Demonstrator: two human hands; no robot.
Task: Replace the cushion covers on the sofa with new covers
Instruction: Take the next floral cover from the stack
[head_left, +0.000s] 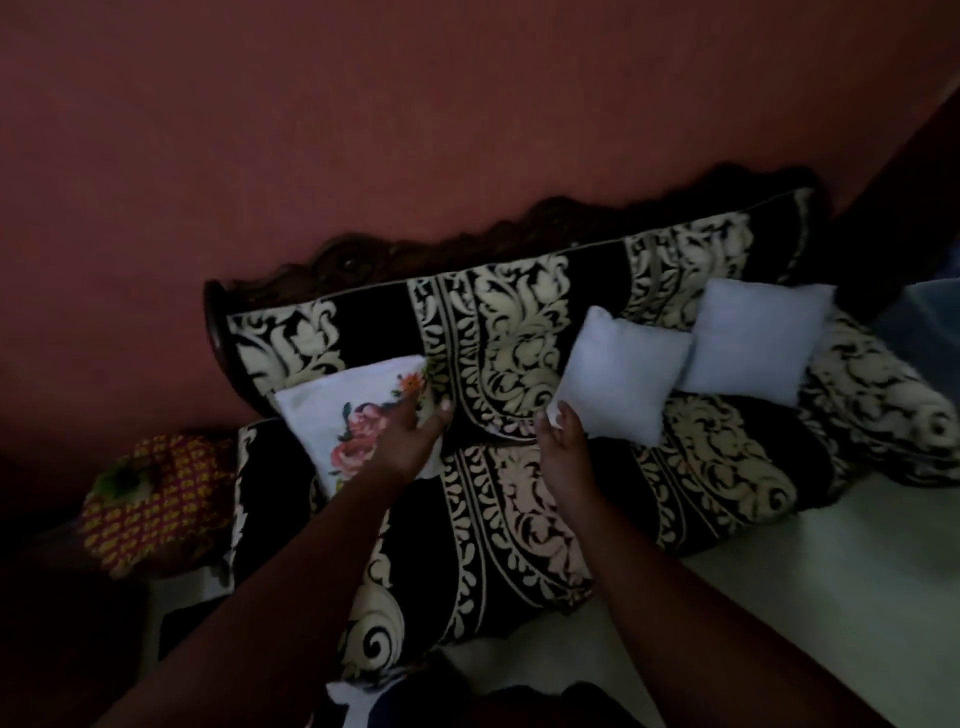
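Note:
A sofa (519, 530) in black fabric with cream scrollwork runs across the middle of the view. At its left end leans a white cushion with a pink flower print (343, 415). My left hand (410, 441) lies flat on that cushion's right edge, fingers straight. Two plain white cushions lean on the backrest further right: a middle one (623, 374) and a far one (753, 343). My right hand (563, 441) touches the lower left corner of the middle cushion, and whether it pinches that corner is unclear in the dim light.
A red and yellow patterned bundle (156, 499) sits beside the sofa's left arm. A dark red wall (415, 130) rises behind the carved wooden backrest. Pale floor (805, 597) shows at the lower right. Something bluish (930, 332) sits at the far right edge.

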